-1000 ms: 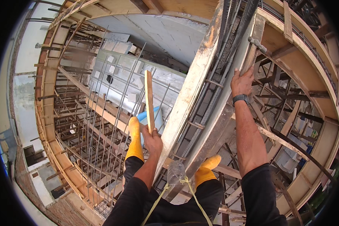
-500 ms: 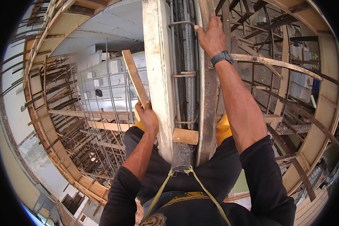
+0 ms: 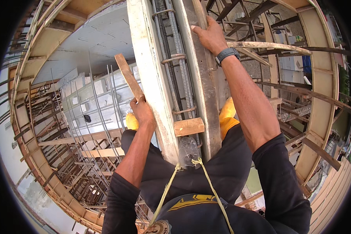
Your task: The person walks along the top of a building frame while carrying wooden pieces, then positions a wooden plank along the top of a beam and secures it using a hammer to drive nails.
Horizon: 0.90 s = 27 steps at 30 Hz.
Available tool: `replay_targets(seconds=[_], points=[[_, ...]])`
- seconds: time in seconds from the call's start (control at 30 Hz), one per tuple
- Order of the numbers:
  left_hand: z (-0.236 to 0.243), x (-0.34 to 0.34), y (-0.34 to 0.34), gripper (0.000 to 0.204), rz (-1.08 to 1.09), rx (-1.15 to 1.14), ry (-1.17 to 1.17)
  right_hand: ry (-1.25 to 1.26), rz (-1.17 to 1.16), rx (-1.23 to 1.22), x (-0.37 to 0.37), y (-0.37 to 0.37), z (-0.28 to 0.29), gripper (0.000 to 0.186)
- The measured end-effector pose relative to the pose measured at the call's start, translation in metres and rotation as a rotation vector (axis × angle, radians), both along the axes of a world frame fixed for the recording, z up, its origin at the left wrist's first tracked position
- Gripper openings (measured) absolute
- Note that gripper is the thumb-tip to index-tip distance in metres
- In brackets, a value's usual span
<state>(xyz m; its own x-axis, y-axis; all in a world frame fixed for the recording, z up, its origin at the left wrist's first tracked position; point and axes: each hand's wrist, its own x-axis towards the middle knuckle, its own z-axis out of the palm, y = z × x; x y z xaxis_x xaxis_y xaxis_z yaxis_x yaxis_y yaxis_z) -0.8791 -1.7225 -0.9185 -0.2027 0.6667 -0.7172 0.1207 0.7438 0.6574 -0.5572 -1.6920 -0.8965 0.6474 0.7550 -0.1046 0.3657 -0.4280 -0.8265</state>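
Observation:
I straddle a narrow beam form with two wooden sides, the left form board (image 3: 154,78) and the right form board (image 3: 201,66). Ribbed steel bars (image 3: 179,54) tied with stirrups run lengthwise between them. My left hand (image 3: 143,113) is closed around the lower end of a wooden strip (image 3: 128,74), held along the outer face of the left board. Farther ahead, my right hand (image 3: 211,37) grips the right board, thumb over its top and the other fingers partly hidden. A short wood block (image 3: 189,126) bridges the gap between the boards near my lap.
A clear plastic pouch (image 3: 188,150) hangs on yellow cords before my lap. Thin upright rods (image 3: 99,101) stand at the left. Timber props and crosspieces (image 3: 296,91) fill the space below on both sides. My yellow boots (image 3: 228,111) flank the form.
The view has turned, so the form now leans to the upper left. My left hand still holds the strip, and my right hand stays on the right board.

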Motion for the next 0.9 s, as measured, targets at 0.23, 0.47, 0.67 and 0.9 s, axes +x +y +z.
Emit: replay_targets(seconds=[0.23, 0.47, 0.67, 0.9], points=[[-0.034, -0.021, 0.005, 0.04, 0.056, 0.081, -0.108, 0.228, 0.003, 0.323, -0.042, -0.124, 0.074, 0.054], [-0.029, -0.025, -0.007, 0.033, -0.001, 0.278, -0.125, 0.586, -0.29, 0.262, -0.108, -0.226, 0.095, 0.061], [-0.017, -0.02, -0.021, 0.034, -0.134, 0.316, -0.065, 0.616, -0.468, 0.204, -0.145, -0.263, 0.024, 0.056], [-0.003, -0.023, -0.034, 0.028, -0.064, 0.24, -0.214, 0.625, -0.51, 0.128, -0.132, -0.267, 0.011, 0.051]])
